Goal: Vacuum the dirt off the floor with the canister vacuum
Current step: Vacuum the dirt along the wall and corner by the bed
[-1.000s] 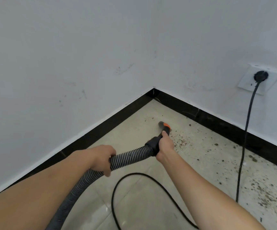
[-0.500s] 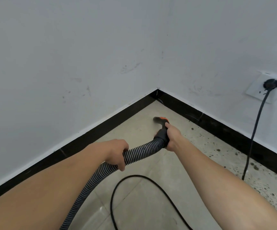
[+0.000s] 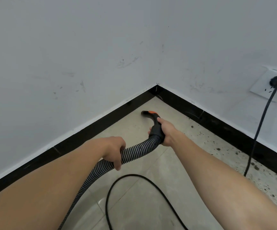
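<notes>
My right hand (image 3: 167,131) grips the black handle of the vacuum hose just behind its black and orange nozzle (image 3: 148,114). The nozzle tip points left, close to the floor near the room corner. My left hand (image 3: 115,151) is wrapped around the ribbed grey hose (image 3: 139,149) further back; the hose runs down to the lower left edge of view. Dark dirt specks (image 3: 217,149) are scattered over the beige tiled floor (image 3: 134,130) to the right, along the black baseboard. The canister itself is out of view.
Two white walls meet at the corner (image 3: 157,85) with a black baseboard (image 3: 91,128) at their foot. A black power cord (image 3: 260,128) hangs from a wall socket (image 3: 274,85) on the right and loops over the floor (image 3: 134,175) below my arms.
The nozzle has swung left and forward, away from the dirt patch toward the left wall near the corner. Both hands followed it, and the view shifted slightly.
</notes>
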Action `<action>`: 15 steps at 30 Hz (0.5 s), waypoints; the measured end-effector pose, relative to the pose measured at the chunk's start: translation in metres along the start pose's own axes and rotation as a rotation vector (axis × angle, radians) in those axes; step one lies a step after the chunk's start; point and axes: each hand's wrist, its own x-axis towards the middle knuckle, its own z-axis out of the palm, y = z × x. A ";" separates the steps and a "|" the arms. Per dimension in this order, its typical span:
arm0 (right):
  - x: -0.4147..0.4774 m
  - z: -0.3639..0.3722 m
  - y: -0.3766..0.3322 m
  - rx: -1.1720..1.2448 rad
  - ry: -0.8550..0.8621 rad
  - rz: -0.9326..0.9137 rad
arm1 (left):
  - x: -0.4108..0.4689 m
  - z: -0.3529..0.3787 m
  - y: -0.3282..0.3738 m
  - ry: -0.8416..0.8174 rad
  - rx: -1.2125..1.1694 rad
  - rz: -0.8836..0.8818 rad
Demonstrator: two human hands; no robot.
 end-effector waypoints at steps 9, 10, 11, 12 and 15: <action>0.019 -0.021 0.021 0.168 0.152 -0.079 | 0.013 0.005 0.002 0.016 0.044 0.006; 0.019 -0.022 0.015 0.160 0.117 -0.067 | 0.015 0.004 0.004 0.016 0.043 0.013; 0.019 -0.021 0.009 0.136 0.086 -0.047 | 0.017 0.002 0.006 0.016 0.038 0.020; 0.021 -0.020 0.002 0.109 0.067 -0.035 | 0.020 0.001 0.007 0.019 0.030 0.028; 0.035 -0.017 -0.016 0.070 0.070 -0.050 | 0.028 -0.007 0.010 0.059 -0.020 0.044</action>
